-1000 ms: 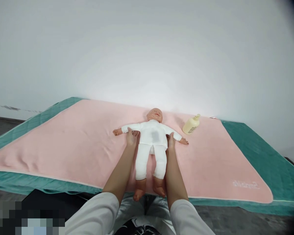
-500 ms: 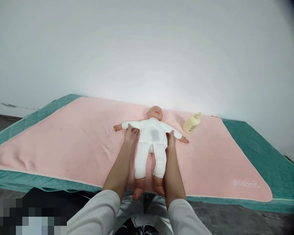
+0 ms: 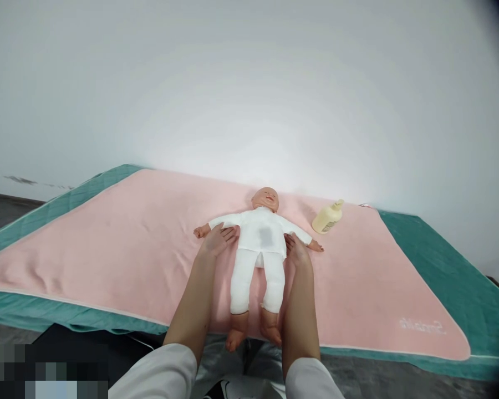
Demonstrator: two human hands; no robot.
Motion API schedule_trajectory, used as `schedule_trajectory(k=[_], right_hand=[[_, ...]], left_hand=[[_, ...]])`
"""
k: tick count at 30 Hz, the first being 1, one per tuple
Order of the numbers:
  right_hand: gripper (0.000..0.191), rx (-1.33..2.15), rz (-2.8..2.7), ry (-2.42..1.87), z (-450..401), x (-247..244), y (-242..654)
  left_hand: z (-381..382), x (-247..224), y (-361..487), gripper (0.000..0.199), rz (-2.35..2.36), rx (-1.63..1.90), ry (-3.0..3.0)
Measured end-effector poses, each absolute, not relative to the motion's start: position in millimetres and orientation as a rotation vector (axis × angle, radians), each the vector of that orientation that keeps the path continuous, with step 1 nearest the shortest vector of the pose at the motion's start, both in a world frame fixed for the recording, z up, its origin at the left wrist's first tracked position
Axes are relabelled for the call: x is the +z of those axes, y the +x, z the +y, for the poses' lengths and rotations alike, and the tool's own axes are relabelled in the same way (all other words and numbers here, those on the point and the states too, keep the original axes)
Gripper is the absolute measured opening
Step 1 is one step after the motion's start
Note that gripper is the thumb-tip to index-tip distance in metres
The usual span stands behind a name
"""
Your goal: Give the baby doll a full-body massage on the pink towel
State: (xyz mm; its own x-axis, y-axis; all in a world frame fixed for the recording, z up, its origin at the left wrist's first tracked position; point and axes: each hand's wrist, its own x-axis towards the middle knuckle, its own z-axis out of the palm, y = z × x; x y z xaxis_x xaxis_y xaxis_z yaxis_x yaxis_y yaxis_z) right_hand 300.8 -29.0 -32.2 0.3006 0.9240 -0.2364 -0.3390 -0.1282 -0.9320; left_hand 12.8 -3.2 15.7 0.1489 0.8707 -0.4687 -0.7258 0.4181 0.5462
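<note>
A baby doll point(image 3: 261, 238) in white clothes lies on its back on a pink blanket point(image 3: 149, 233), head toward the wall, arms spread, bare feet at the near edge. A grey patch marks its chest. My left hand point(image 3: 219, 239) rests palm up beside the doll's left-side flank, below the sleeve, fingers stretched toward the torso. On the other flank my right hand point(image 3: 297, 249) lies with fingers extended, the tips close to or touching the doll's side. Neither hand grips anything that I can see.
A cream pump bottle point(image 3: 327, 217) leans on the blanket to the right of the doll. Under the blanket is a green padded mattress point(image 3: 449, 260), set against a pale wall point(image 3: 249, 83). A dark object point(image 3: 87, 343) stands at the lower left.
Both my hands have opened and moved slightly outward from the doll's sides, palms turning up. The doll lies in the same place; the whole view has shifted a little.
</note>
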Motion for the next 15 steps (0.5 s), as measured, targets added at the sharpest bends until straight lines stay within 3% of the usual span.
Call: schedule_trajectory(k=[10,15], right_hand=[[0.038,1.324,-0.558,-1.258,-56.6,-16.3,304.6],[0.036,1.346,-0.638,-1.205,-64.0,-3.6,300.1]], left_hand=[[0.8,33.1,7.2,0.020,0.967,1.197,0.166],[-2.1,29.3,-0.6,0.047,0.918,1.039,0.229]])
